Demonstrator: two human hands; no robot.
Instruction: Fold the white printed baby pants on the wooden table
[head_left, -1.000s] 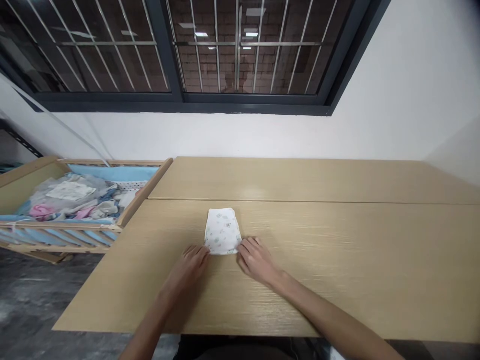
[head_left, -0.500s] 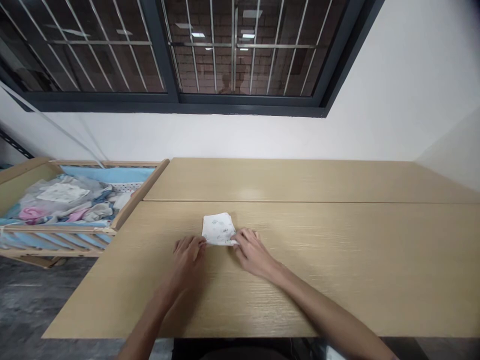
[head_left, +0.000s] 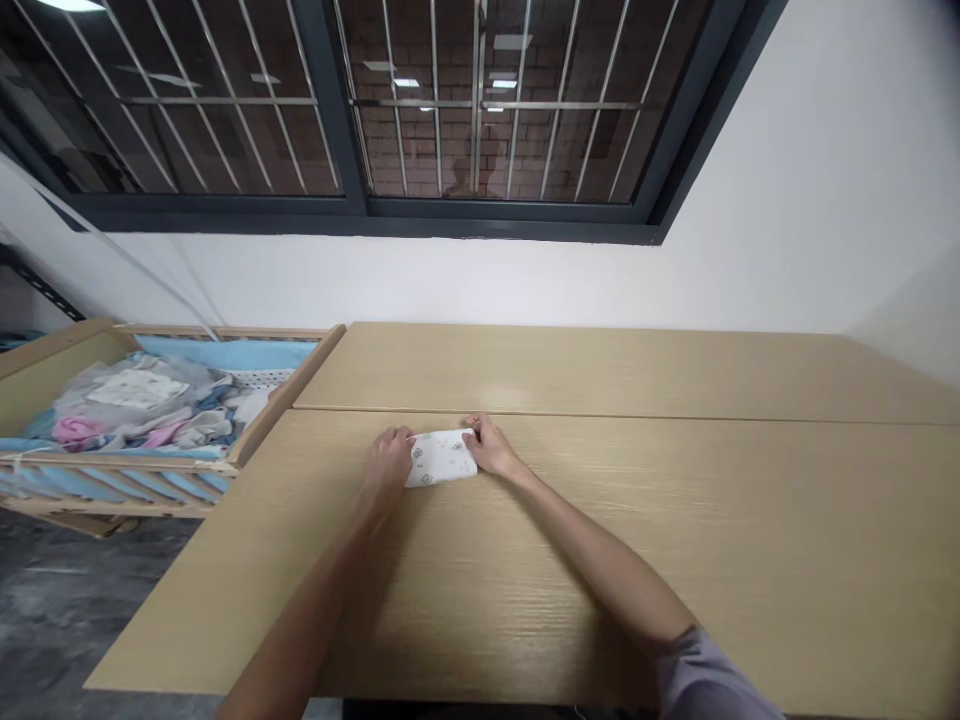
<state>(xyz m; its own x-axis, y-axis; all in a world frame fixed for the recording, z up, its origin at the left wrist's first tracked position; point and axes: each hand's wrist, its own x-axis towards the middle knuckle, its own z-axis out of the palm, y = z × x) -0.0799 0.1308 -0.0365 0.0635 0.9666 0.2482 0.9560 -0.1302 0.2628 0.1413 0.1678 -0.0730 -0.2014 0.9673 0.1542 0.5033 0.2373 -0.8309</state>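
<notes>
A small white folded cloth (head_left: 442, 459) with a sparse printed pattern is held between my two hands over the wooden table (head_left: 600, 540). My left hand (head_left: 391, 458) is closed on its left end, fingers curled at the upper corner. At the upper right corner my right hand (head_left: 489, 446) pinches the cloth between thumb and fingers. The fingertips behind the cloth are partly hidden. Whether its lower edge touches the tabletop, I cannot tell.
To the left stands a wooden cot (head_left: 285, 400) with blue lining, holding a heap of clothes and cloths (head_left: 150, 400). A seam crosses the table towards the back. Behind it are a white wall (head_left: 480, 280) and a barred window (head_left: 480, 215).
Both hands have moved up to the cloth's far corners from its near edge. The cloth now looks shorter front to back, like a narrow strip. The view has shifted slightly.
</notes>
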